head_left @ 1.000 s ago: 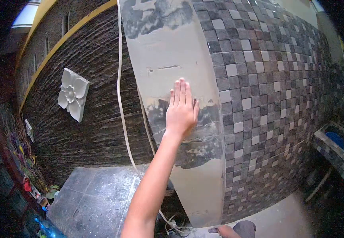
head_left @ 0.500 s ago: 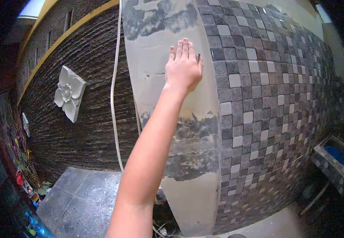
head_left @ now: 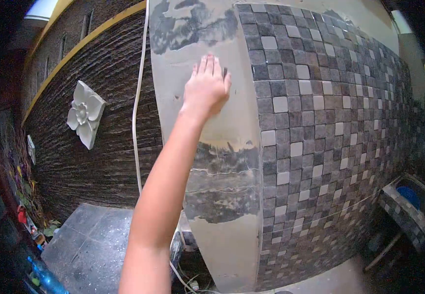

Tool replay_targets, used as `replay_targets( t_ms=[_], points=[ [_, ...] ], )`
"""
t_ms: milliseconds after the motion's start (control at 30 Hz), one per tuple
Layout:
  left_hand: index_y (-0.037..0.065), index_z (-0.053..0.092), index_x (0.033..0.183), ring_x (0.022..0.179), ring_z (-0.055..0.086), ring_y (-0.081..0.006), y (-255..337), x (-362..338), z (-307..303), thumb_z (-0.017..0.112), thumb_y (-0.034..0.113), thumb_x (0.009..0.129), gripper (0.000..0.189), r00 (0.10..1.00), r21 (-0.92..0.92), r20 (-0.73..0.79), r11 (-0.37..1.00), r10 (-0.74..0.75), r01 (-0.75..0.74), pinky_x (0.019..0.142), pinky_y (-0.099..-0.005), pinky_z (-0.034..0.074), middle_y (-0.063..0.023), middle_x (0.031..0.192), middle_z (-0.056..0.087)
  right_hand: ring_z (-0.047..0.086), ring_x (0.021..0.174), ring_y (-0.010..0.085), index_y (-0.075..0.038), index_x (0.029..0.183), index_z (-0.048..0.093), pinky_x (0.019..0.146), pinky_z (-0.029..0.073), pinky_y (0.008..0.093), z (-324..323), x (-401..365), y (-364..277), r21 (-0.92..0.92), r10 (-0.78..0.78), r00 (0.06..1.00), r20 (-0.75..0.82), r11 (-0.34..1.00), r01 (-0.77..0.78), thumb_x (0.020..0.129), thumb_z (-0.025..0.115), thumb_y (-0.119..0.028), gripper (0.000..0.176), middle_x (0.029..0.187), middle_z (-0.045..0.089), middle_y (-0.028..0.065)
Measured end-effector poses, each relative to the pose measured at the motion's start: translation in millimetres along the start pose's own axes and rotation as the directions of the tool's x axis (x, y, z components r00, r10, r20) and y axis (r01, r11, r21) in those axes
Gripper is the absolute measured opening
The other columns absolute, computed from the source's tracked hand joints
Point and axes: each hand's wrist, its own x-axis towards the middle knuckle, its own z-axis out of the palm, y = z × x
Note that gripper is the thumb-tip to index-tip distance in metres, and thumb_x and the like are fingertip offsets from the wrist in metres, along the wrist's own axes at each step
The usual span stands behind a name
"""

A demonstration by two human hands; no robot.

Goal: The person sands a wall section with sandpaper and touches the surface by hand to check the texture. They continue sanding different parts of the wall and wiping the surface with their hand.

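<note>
My left hand [head_left: 205,88] lies against a plastered wall strip [head_left: 227,117], its back toward me and fingers pointing up. Between its thumb and index finger shows the edge of a small dark piece [head_left: 225,72], which looks like sandpaper; the palm hides the rest. The strip is smooth beige where the hand is, with a patchy grey band [head_left: 224,183] below and another grey patch [head_left: 193,27] above. My right hand is out of view.
A pale cable [head_left: 136,108] hangs down the strip's left side. Dark ribbed stone with a white flower relief [head_left: 85,115] covers the left wall; mosaic tiles [head_left: 320,127] cover the right. Below stand a grey slab [head_left: 94,245] and a basin [head_left: 413,201] with something blue inside.
My left hand has moved slightly left and down in view, still flat on the plaster. The view has shifted a little, with the tiled wall further left.
</note>
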Motion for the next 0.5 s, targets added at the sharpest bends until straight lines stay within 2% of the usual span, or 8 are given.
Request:
replay_targets(
  t_ms=[33,133,233,367,467,500],
  points=[
    [-0.007,0.034,0.144,0.144,0.029,-0.0346,4,-20,1,0.036,0.035,0.102,0.060,1.000,-0.019,-0.004,1.000,0.025,-0.025,0.115,-0.0493,0.029,-0.0226,0.154,0.031,0.065,0.103,0.0353,-0.003,0.108,0.069,0.087,0.049,0.0423,-9,-8,-16,0.056,-0.001,1.000,0.005,0.998,0.001,0.093,0.061,-0.032,0.033,0.107,0.069,0.0212],
    [-0.007,0.034,0.144,0.144,0.029,-0.0343,17,-77,-3,0.041,0.032,0.101,0.059,0.996,-0.050,-0.003,0.994,0.094,-0.094,0.115,-0.0486,0.030,-0.0224,0.154,0.031,0.063,0.106,0.0360,-0.004,0.110,0.068,0.089,0.048,0.0424,-26,-20,-46,0.089,-0.022,1.000,0.019,0.996,0.020,0.094,0.055,-0.021,0.026,0.110,0.068,0.0208],
    [-0.006,0.034,0.145,0.145,0.029,-0.0328,23,-123,-7,0.043,0.031,0.100,0.059,0.991,-0.059,0.041,0.991,0.125,-0.122,0.116,-0.0476,0.029,-0.0215,0.155,0.029,0.062,0.108,0.0363,-0.004,0.111,0.067,0.092,0.048,0.0426,-22,-18,-41,-0.070,-0.033,0.999,-0.020,0.997,0.032,0.092,0.050,-0.013,0.027,0.113,0.067,0.0202],
    [-0.003,0.033,0.146,0.146,0.027,-0.0302,20,-167,-12,0.045,0.030,0.099,0.059,0.985,-0.102,0.121,0.988,0.125,-0.113,0.117,-0.0474,0.027,-0.0193,0.156,0.028,0.062,0.109,0.0369,-0.003,0.111,0.067,0.094,0.048,0.0430,-5,-5,-7,-0.114,-0.066,0.997,-0.050,0.992,0.060,0.090,0.049,-0.010,0.028,0.113,0.067,0.0204],
    [-0.002,0.033,0.147,0.146,0.028,-0.0291,23,-199,-17,0.046,0.030,0.098,0.060,0.982,-0.105,0.176,0.993,0.065,-0.047,0.117,-0.0475,0.027,-0.0178,0.157,0.029,0.062,0.108,0.0373,-0.003,0.111,0.067,0.094,0.048,0.0434,-1,-7,-1,-0.170,-0.109,0.993,-0.039,0.980,0.101,0.088,0.050,-0.008,0.029,0.113,0.067,0.0208],
    [-0.003,0.033,0.147,0.145,0.028,-0.0315,26,-210,-19,0.044,0.030,0.099,0.059,0.981,-0.129,0.189,0.991,0.038,-0.013,0.117,-0.0469,0.026,-0.0184,0.156,0.029,0.062,0.108,0.0372,-0.003,0.111,0.067,0.094,0.048,0.0435,-1,-6,0,-0.188,-0.121,0.992,-0.033,0.976,0.113,0.088,0.050,-0.008,0.029,0.113,0.067,0.0209]
  ],
)
